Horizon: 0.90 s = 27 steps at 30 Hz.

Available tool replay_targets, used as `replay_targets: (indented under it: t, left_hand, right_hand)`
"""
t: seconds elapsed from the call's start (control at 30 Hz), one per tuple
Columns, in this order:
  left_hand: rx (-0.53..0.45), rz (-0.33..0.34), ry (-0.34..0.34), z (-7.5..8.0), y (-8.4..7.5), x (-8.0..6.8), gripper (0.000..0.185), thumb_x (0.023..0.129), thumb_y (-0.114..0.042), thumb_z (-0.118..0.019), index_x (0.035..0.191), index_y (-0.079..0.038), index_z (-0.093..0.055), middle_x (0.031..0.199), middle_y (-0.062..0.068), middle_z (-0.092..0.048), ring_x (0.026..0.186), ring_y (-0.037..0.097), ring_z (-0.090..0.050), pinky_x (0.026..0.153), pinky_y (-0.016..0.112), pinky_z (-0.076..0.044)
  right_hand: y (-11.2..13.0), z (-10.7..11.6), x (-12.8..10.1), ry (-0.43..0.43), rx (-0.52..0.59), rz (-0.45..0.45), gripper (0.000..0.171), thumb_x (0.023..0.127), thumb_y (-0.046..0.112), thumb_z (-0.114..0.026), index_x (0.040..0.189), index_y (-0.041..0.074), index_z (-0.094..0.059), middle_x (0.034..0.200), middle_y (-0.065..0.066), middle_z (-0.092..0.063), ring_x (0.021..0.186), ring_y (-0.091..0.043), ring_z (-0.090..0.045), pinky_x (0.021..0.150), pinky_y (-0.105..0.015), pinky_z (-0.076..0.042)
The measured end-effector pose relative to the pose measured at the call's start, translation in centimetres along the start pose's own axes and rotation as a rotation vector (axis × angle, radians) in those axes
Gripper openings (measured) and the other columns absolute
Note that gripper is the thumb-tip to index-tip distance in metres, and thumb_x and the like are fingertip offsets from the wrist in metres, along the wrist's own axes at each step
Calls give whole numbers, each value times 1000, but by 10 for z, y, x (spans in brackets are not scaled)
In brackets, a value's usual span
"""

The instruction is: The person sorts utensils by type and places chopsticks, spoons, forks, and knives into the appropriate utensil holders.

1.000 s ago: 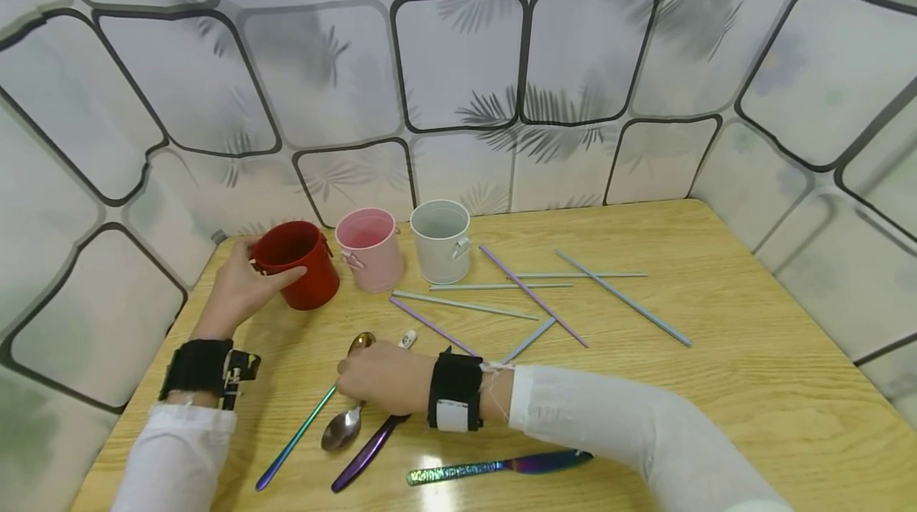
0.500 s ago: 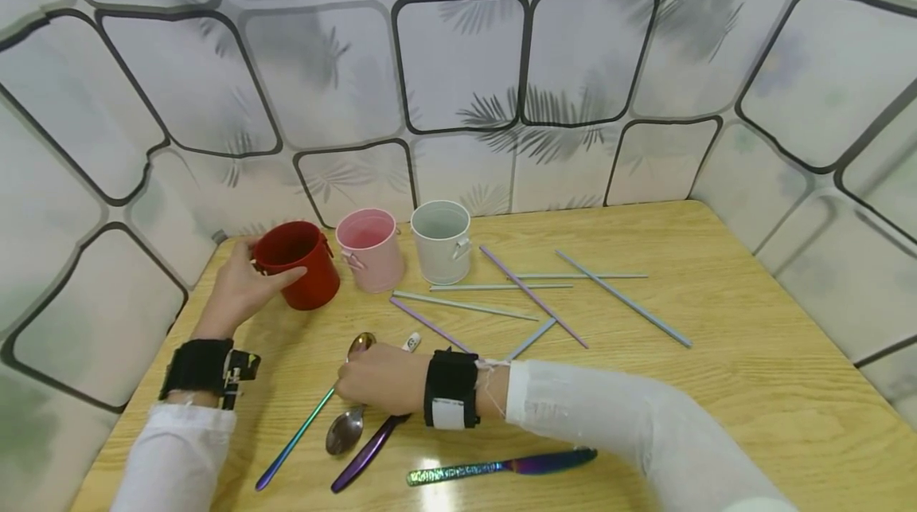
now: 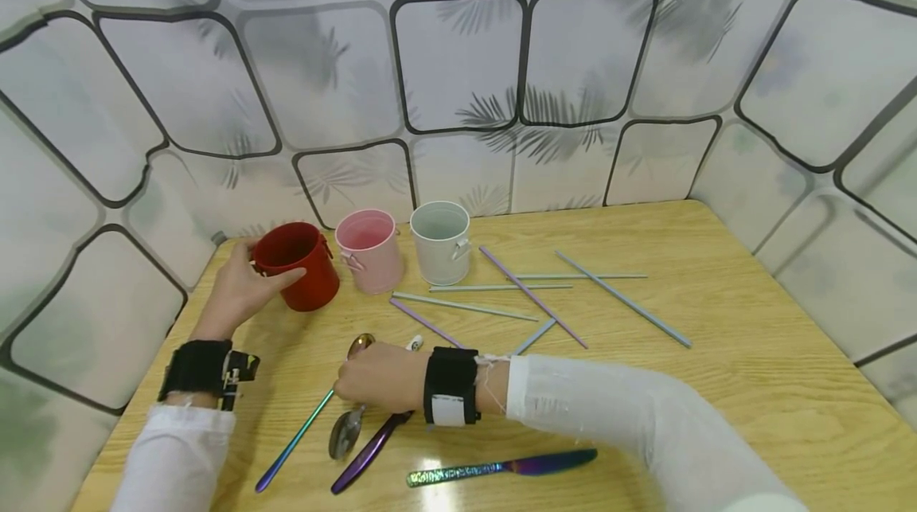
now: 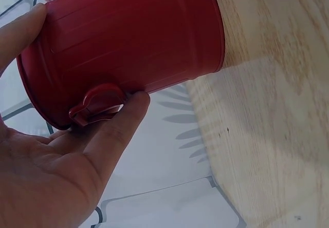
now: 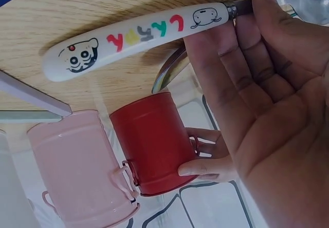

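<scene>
White-handled spoon [image 5: 139, 38] — pinched under right hand [image 3: 376, 381] fingers.

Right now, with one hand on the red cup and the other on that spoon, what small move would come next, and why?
Probably lift the spoon clear of the table. The right hand pinches its white cartoon handle, yet the bowl lies low beside the other cutlery. The left hand holds the red cup, upright and open-topped, close by.

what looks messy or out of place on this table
The straws lie scattered and crossed over one another right of the white bucket, none inside a bucket. The cutlery by the right hand lies loose too. Nothing looks spilled or damaged.
</scene>
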State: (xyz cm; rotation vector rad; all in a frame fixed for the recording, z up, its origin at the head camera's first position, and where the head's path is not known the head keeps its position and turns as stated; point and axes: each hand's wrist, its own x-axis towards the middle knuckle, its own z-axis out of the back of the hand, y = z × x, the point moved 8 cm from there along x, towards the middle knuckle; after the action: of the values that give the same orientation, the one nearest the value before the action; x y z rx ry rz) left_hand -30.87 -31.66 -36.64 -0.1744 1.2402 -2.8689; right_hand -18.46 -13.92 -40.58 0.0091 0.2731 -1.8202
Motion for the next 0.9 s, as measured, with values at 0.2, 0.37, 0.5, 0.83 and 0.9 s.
replay_targets:
  t: [0.2,0.37,0.5,0.83,0.9]
  left_hand:
    - [1,1,4,1,1,0,91,93,-37,-77,153,10,-26,146,37,-44,127,52,-48,101,65,-45]
    - [0,13,10,0,3,2,91,93,-38,-77,153,9,-27,147,37,-43,129,53,-47,102,66,-44]
    - [3,17,11,0,3,3,92,93,-39,-77,153,9,-27,146,36,-44,129,53,-47,103,66,-44]
    - [13,16,-15,1,2,0,91,92,-40,-78,151,9,-29,145,36,-45,128,52,-48,102,66,-45]
    - [15,16,-19,1,2,0,91,92,-40,-78,151,9,-29,145,36,-46,127,51,-48,101,65,-45]
  right_hand:
    - [0,4,-1,-13,45,10,8,98,15,-70,96,23,-72,95,11,-71,85,-2,-63,73,-17,-53]
    - [2,5,-2,-18,93,40,8,99,13,-69,99,20,-73,92,9,-69,82,-2,-61,70,-15,-48]
    - [3,5,-2,-13,87,46,9,99,12,-69,98,20,-73,89,9,-67,77,-2,-57,67,-16,-46]
    - [-4,15,-7,-33,158,33,15,97,6,-70,93,20,-68,83,11,-58,74,-4,-48,65,-17,-37]
    - [-6,18,-9,-38,176,32,17,97,4,-70,98,20,-70,86,11,-60,76,-3,-49,66,-16,-39]
